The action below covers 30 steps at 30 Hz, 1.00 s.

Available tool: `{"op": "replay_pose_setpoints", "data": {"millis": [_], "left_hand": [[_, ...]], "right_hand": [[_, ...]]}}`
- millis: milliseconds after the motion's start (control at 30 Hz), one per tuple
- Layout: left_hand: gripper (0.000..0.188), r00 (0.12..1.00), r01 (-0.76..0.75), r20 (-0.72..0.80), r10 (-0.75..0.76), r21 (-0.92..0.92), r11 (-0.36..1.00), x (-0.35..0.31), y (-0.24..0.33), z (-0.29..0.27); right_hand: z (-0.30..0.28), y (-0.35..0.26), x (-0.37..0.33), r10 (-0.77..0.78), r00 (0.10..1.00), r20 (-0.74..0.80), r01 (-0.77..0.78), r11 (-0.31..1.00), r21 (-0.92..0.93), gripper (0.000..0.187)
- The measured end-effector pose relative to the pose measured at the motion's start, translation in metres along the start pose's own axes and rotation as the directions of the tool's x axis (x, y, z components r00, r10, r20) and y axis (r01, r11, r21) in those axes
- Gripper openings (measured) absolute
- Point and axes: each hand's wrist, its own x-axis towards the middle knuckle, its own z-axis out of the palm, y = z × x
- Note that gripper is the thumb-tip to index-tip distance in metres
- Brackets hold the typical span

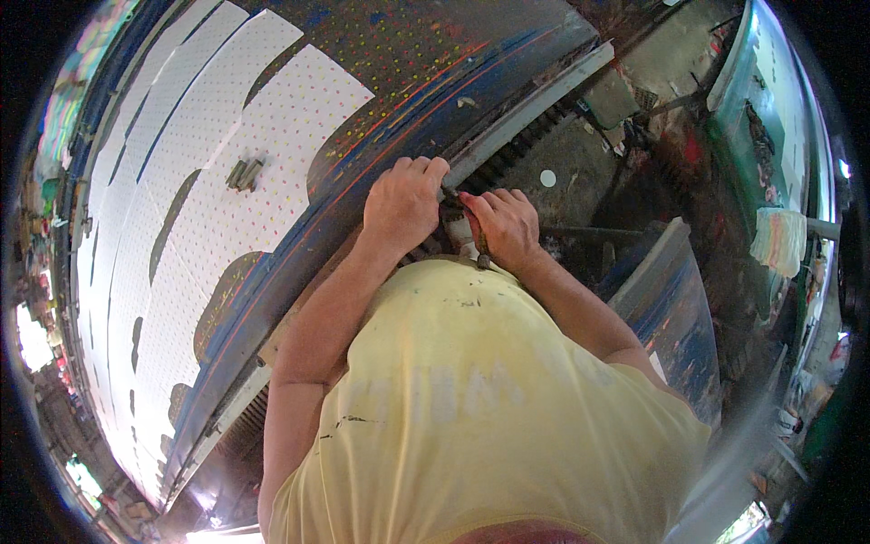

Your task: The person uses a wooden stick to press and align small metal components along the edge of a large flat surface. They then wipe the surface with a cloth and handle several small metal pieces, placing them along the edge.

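My left hand [401,207] is closed, its fingers curled at the pale metal rail [544,111] along the long table's edge. Whatever lies under those fingers is hidden. Close beside it, my right hand [504,227] wraps round a slim dark tool [483,247], whose lower end points back toward my yellow shirt. The tool's kind does not show, and its upper end meets the spot between both hands. Left of the hands, white sheets [263,136] printed with small coloured dots cover much of the table [340,195]. Several short dark pieces [244,174] lie together on one sheet.
The table's border is stained blue and orange. To my right stands a dark, paint-marked panel [671,313]. Beyond it is a second green-edged table [732,86], with a pale striped cloth [778,241] hanging there. A white disc [547,179] lies on the dirty floor.
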Motion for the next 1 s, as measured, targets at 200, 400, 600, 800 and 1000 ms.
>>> {"op": "replay_pose_setpoints", "data": {"millis": [200,400,600,800,1000], "left_hand": [[0.025,0.999,-0.010,-0.052,0.008,-0.039,0.999,0.001,0.002,-0.001],[0.026,1.000,-0.003,0.014,0.004,-0.074,0.997,0.004,0.002,-0.007],[0.030,0.997,0.031,0.070,-0.027,-0.056,0.998,0.006,0.004,-0.008],[0.031,0.998,0.012,0.063,-0.008,-0.066,0.998,0.007,0.007,-0.012],[0.033,0.997,0.032,0.069,-0.028,-0.043,0.999,0.004,0.004,-0.011]], "right_hand": [[0.028,0.008,-0.007,0.087,0.988,-0.126,-0.054,0.968,0.246,0.034],[0.039,0.011,-0.016,0.210,0.976,-0.051,-0.177,0.915,0.363,0.038],[0.052,0.012,-0.030,0.434,0.869,0.236,-0.473,0.592,0.653,0.022],[0.048,0.012,-0.029,0.463,0.781,0.419,-0.555,0.208,0.805,0.022],[0.059,0.018,-0.030,0.428,0.804,0.413,-0.519,0.165,0.838,0.020]]}}
